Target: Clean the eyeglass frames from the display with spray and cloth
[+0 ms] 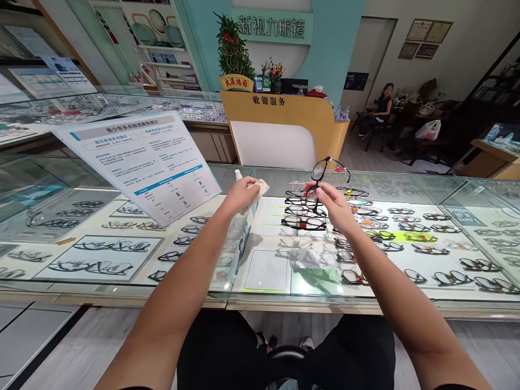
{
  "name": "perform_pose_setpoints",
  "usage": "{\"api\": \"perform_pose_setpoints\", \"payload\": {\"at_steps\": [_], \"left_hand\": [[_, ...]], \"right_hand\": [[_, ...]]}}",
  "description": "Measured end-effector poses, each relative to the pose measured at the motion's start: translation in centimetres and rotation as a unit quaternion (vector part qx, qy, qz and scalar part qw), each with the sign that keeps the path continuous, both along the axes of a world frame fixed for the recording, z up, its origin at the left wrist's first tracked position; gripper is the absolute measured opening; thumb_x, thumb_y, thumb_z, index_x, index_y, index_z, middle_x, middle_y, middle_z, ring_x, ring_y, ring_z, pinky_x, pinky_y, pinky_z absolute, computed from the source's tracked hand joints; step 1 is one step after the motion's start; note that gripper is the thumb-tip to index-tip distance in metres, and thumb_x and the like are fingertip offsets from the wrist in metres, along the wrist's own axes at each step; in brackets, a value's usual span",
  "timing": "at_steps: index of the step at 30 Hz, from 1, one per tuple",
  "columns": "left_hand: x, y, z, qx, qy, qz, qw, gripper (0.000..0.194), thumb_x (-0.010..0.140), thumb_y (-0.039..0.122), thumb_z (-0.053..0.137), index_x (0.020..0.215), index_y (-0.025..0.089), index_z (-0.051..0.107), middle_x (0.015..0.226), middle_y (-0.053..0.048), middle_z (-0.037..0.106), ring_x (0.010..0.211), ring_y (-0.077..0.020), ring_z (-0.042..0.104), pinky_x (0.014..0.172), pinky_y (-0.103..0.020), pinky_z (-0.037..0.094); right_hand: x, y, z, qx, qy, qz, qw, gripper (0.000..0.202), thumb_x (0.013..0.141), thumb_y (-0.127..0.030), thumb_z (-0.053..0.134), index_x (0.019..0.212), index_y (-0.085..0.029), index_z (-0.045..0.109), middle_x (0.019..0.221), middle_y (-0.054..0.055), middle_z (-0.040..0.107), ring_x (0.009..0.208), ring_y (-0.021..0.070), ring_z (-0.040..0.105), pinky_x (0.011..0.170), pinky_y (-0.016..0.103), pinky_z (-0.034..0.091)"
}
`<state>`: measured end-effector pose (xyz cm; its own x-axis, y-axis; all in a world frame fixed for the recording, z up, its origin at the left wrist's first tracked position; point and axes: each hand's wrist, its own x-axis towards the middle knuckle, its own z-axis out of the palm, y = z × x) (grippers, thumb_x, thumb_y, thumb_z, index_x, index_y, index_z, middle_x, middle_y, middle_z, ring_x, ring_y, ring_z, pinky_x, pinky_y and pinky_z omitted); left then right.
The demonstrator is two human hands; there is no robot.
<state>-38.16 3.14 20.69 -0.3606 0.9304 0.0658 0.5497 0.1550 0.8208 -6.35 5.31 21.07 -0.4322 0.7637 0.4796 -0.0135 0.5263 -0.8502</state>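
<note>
My right hand (333, 205) is closed on a pair of black-framed glasses (319, 172), which it holds upright above the glass counter. Over the counter to the left, my left hand (242, 195) is closed around a crumpled pale cloth (263, 187). A small white bottle tip (238, 174) shows just behind that hand; whether the hand touches it I cannot tell. Below and around the right hand, several pairs of glasses lie in rows, among them a dark pair (304, 222).
A printed sheet (138, 162) stands tilted on the counter (260, 301) at the left. Behind is a yellow and white cashier desk (284, 114) with plants on it. A person (382, 108) sits at the back right. More glasses fill the display case on both sides.
</note>
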Motion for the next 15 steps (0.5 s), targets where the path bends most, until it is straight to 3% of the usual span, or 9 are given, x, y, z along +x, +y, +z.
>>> {"api": "perform_pose_setpoints", "payload": {"at_steps": [5, 11, 15], "left_hand": [[0.7, -0.3, 0.9, 0.024, -0.130, -0.031, 0.991, 0.036, 0.081, 0.053, 0.073, 0.099, 0.022, 0.068, 0.084, -0.002, 0.065, 0.075, -0.0197, 0.059, 0.067, -0.029, 0.043], [2.5, -1.2, 1.6, 0.061, -0.231, -0.019, 0.971, 0.041, 0.080, 0.059, 0.082, 0.088, 0.024, 0.063, 0.080, 0.001, 0.060, 0.072, -0.0166, 0.053, 0.062, -0.027, 0.038], [3.3, -2.2, 2.6, 0.090, -0.218, -0.032, 0.971, 0.034, 0.080, 0.053, 0.081, 0.080, 0.022, 0.067, 0.072, 0.000, 0.056, 0.067, -0.0162, 0.048, 0.059, -0.028, 0.035]], "right_hand": [[0.0, -0.3, 0.2, 0.004, -0.001, 0.007, 1.000, 0.055, 0.107, -0.073, 0.063, 0.120, -0.024, 0.083, 0.132, 0.011, 0.084, 0.130, 0.0300, 0.071, 0.112, 0.044, 0.053], [-0.3, -0.6, 0.1, -0.008, 0.002, 0.013, 1.000, 0.053, 0.107, -0.070, 0.064, 0.124, -0.024, 0.083, 0.129, 0.010, 0.083, 0.124, 0.0286, 0.072, 0.107, 0.041, 0.054], [-0.5, -0.9, 0.0, -0.012, 0.006, 0.027, 1.000, 0.052, 0.107, -0.071, 0.065, 0.124, -0.025, 0.083, 0.129, 0.009, 0.083, 0.125, 0.0291, 0.072, 0.110, 0.043, 0.053]]}}
